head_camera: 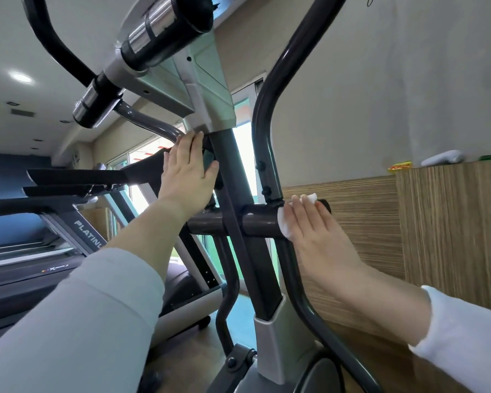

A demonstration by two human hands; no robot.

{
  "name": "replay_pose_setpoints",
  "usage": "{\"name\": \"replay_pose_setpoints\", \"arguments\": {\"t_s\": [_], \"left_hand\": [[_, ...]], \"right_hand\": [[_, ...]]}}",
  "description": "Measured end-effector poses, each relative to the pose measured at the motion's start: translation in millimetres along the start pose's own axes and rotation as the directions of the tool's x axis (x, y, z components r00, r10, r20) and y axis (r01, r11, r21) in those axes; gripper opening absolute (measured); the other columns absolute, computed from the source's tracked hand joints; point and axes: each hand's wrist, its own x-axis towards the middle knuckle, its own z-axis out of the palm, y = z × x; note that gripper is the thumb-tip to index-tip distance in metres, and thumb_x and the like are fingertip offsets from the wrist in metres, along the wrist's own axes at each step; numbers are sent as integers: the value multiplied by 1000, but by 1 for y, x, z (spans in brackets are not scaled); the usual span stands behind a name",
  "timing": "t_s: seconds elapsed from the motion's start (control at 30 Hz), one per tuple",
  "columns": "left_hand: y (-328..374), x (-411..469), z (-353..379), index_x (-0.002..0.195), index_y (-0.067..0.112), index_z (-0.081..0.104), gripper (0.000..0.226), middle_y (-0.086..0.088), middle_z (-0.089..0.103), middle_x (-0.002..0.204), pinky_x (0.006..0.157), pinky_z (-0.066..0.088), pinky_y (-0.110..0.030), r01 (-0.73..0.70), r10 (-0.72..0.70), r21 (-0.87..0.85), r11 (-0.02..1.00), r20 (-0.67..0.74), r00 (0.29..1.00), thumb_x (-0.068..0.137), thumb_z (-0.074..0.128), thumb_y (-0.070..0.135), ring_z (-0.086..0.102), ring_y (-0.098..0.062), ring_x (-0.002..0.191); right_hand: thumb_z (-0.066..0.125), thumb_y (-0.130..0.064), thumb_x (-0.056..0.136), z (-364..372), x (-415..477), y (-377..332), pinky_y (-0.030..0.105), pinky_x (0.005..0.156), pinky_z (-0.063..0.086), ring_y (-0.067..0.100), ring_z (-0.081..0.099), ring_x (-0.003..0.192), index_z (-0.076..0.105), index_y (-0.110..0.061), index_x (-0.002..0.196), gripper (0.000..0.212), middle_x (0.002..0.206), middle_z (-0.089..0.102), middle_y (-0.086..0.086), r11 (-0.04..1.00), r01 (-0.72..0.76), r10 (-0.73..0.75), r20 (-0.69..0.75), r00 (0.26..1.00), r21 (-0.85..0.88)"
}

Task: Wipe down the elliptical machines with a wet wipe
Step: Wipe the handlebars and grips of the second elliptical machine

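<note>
The elliptical machine fills the middle of the head view, seen from low down; its dark upright post [240,211] rises to a grey-green console housing. A dark horizontal crossbar [260,224] passes through the post. My right hand [315,231] lies over the bar's right end and presses a white wet wipe [284,222] against it, with wipe showing at the fingertips and beside the palm. My left hand [189,171] rests flat, fingers straight, against the post just under the housing. A curved dark handlebar [262,143] rises behind the right hand.
A black treadmill [68,222] stands at the left, with bright windows behind it. At the right is a wood-grain panel wall [437,222] with a ledge carrying a folded white cloth [442,158] and small items. The elliptical's grey base cover [270,344] sits below.
</note>
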Motion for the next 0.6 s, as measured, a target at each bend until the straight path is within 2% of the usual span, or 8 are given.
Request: {"name": "replay_pose_setpoints", "arguments": {"t_s": [0.1, 0.23, 0.33, 0.4, 0.43, 0.5, 0.53, 0.6], "left_hand": [[0, 0, 0, 153, 22, 6, 62, 6, 1, 160, 121, 4, -43, 1, -1, -10, 1000, 12, 1000, 100, 30, 41, -1, -17, 147], [-3, 2, -4, 152, 17, 12, 59, 0, 9, 159, 121, 7, -40, -25, 24, 44, 999, 19, 1000, 101, 30, 39, 5, -19, 147], [2, 11, -6, 147, 8, 25, 54, -8, 23, 152, 119, 14, -40, -45, 46, 141, 989, -6, 999, 101, 31, 36, 20, -26, 140], [8, 20, -8, 141, 4, 32, 51, -14, 30, 146, 116, 18, -41, -27, 27, 184, 982, 4, 1000, 100, 31, 35, 27, -31, 134], [9, 23, -9, 139, 3, 34, 50, -16, 32, 144, 115, 19, -41, -12, 8, 203, 979, 21, 1000, 100, 31, 35, 28, -32, 132], [14, 28, -10, 136, 1, 37, 50, -19, 35, 140, 113, 23, -43, 16, -25, 220, 975, 37, 999, 100, 31, 35, 30, -35, 129], [16, 29, -11, 135, 0, 37, 50, -19, 35, 139, 111, 26, -43, 34, -47, 225, 974, 53, 997, 99, 29, 34, 30, -36, 128], [22, 32, -15, 134, -1, 38, 53, -20, 35, 135, 106, 32, -45, 62, -86, 235, 970, 93, 992, 96, 20, 32, 29, -37, 124]], "right_hand": [[60, -23, 87, -23, 35, 5, 39, 91, 44, 31, 57, 91, 58, -4, 117, 36, 97, 61, 14, 975, -169, 160, 75, 984, 142], [42, -21, 97, -41, 86, 21, 30, 73, 39, 26, 57, 104, 50, -25, 129, 32, 115, 59, 0, 961, -193, 55, 549, 834, 197], [43, -23, 91, -34, 98, 33, 28, 64, 39, 23, 54, 78, 62, -16, 92, 20, 96, 59, 6, 843, -396, 83, 640, 764, 364], [44, -22, 91, -37, 101, 46, 27, 64, 41, 25, 54, 78, 63, -9, 89, 24, 101, 61, 10, 748, -489, 60, 688, 723, 449], [41, -19, 95, -38, 104, 53, 30, 69, 46, 28, 56, 86, 63, -3, 103, 28, 106, 59, 11, 613, -585, 61, 706, 706, 532], [36, -15, 101, -42, 113, 69, 34, 76, 50, 27, 60, 86, 59, -1, 113, 29, 104, 57, 11, -90, -731, 50, 736, 675, 676], [37, -14, 101, -48, 118, 73, 33, 69, 53, 23, 63, 76, 61, -5, 102, 25, 96, 59, 9, -408, -657, 51, 734, 677, 634], [41, -8, 99, -58, 132, 81, 30, 63, 55, 18, 65, 66, 62, -9, 89, 23, 82, 63, 6, -730, -465, 92, 746, 659, 501]]}}
